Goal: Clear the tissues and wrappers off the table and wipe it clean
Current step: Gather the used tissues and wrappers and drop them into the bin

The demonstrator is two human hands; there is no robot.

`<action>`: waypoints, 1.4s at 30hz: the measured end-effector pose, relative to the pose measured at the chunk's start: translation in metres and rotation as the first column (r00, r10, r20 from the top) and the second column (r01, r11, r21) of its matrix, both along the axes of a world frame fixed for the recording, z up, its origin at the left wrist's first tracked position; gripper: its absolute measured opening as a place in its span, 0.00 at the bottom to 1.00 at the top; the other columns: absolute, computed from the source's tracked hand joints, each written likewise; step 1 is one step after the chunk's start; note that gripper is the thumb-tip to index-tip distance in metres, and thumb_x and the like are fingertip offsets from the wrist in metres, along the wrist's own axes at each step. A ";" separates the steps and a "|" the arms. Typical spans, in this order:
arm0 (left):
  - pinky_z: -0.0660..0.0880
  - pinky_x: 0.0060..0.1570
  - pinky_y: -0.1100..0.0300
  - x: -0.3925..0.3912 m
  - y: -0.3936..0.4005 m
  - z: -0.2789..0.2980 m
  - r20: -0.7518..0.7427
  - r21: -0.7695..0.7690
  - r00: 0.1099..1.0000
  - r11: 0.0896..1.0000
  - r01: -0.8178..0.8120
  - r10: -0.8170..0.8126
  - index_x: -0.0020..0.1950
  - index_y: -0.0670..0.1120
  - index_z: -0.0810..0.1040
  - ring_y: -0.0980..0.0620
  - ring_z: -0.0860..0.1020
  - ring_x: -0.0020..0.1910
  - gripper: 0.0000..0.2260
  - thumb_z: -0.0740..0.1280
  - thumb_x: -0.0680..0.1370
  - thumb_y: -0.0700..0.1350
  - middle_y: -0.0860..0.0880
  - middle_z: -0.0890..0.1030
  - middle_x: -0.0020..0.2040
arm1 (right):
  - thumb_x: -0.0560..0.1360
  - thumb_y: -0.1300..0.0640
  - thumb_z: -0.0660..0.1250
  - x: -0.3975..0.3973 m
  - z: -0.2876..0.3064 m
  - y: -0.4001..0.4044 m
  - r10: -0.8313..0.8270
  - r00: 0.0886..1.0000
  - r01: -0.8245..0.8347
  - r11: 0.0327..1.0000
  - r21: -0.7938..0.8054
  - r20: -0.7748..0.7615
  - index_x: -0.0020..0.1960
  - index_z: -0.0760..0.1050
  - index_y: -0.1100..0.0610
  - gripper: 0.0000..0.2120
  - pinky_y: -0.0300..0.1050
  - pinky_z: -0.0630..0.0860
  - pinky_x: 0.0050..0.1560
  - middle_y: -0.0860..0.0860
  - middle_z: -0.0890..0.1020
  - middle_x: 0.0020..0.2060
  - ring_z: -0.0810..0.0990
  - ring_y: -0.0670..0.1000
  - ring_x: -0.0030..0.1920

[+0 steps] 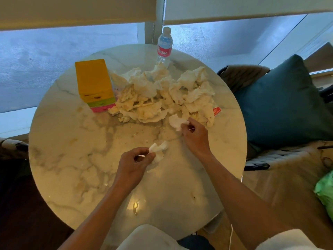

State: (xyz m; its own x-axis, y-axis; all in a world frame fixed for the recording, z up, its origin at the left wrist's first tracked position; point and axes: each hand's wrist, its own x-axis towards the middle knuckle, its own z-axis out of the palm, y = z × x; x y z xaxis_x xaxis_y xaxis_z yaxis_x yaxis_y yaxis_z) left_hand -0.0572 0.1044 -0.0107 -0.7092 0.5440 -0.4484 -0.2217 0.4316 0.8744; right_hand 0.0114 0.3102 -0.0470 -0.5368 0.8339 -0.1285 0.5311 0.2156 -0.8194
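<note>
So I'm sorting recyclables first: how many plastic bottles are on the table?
1: a water bottle stands upright at the table's far edge, behind the tissue pile. The pile could hide more.

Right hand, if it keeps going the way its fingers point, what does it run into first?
The right hand pinches a small tissue and points up-left toward the heap of crumpled tissues. Going straight on, it would probably meet that heap's near edge first, though depth is hard to judge.
</note>
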 end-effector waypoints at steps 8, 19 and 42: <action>0.79 0.47 0.49 0.053 0.029 0.014 -0.072 -0.002 0.994 0.997 0.077 -0.077 0.46 0.48 0.83 0.46 0.82 0.43 0.02 0.71 0.75 0.44 0.53 0.84 0.50 | 0.69 0.65 0.71 0.111 0.031 -0.004 -0.254 0.951 0.188 0.928 -0.321 -0.178 0.37 0.80 0.58 0.04 0.55 0.81 0.46 0.51 0.82 0.32 0.82 0.52 0.38; 0.72 0.33 0.61 0.210 0.065 -0.005 -0.036 -0.011 0.989 0.990 0.143 -0.143 0.49 0.50 0.77 0.51 0.77 0.32 0.05 0.70 0.76 0.41 0.47 0.82 0.31 | 0.75 0.62 0.69 0.329 -0.018 0.020 -0.341 0.938 0.260 0.814 -0.520 -0.065 0.42 0.82 0.51 0.07 0.49 0.81 0.48 0.51 0.85 0.40 0.84 0.53 0.45; 0.72 0.37 0.75 0.352 0.116 -0.231 0.140 -0.473 0.911 0.782 0.406 -0.388 0.58 0.49 0.82 0.66 0.78 0.35 0.12 0.66 0.77 0.39 0.53 0.83 0.46 | 0.77 0.67 0.59 0.432 -0.288 0.012 -0.032 0.923 0.295 0.702 -0.649 0.384 0.66 0.75 0.56 0.19 0.40 0.71 0.58 0.51 0.75 0.64 0.73 0.48 0.60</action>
